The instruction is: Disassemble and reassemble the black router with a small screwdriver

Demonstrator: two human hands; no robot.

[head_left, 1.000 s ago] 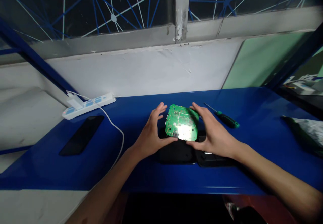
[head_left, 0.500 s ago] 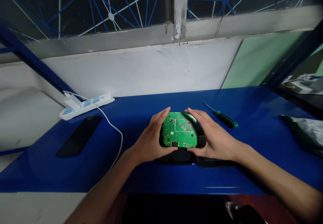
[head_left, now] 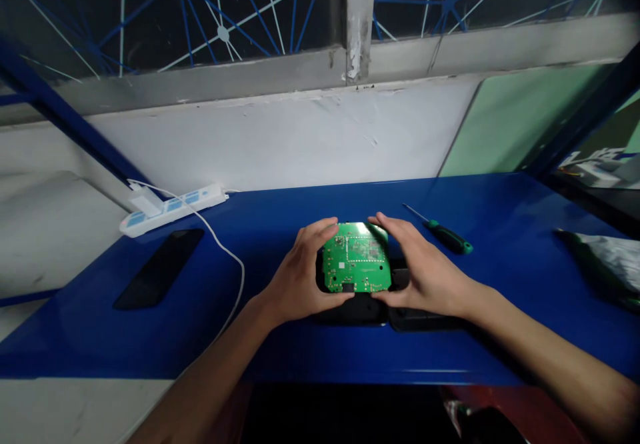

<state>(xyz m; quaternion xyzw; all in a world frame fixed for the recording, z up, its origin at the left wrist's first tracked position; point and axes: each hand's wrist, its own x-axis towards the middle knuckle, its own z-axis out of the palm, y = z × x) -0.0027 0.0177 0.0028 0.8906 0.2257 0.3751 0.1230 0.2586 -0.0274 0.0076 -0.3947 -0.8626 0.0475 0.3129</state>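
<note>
A green circuit board (head_left: pixel 357 258) lies flat in a black plastic casing (head_left: pixel 350 307) on the blue table (head_left: pixel 280 344). My left hand (head_left: pixel 300 274) grips the board's left edge, thumb at the near edge and fingers curled over the far edge. My right hand (head_left: pixel 425 271) holds the board's right edge the same way. A second black casing part (head_left: pixel 425 321) lies under my right hand and wrist.
A green-handled screwdriver (head_left: pixel 443 233) lies right of the hands. A black phone (head_left: pixel 159 268) lies at the left, with a white power strip (head_left: pixel 170 207) and its white cable (head_left: pixel 227 254) behind it. A bag (head_left: pixel 607 261) sits at the far right.
The board was tilted up above the casing a second ago; both hands have lowered it flat into the black casing and closed in around its edges.
</note>
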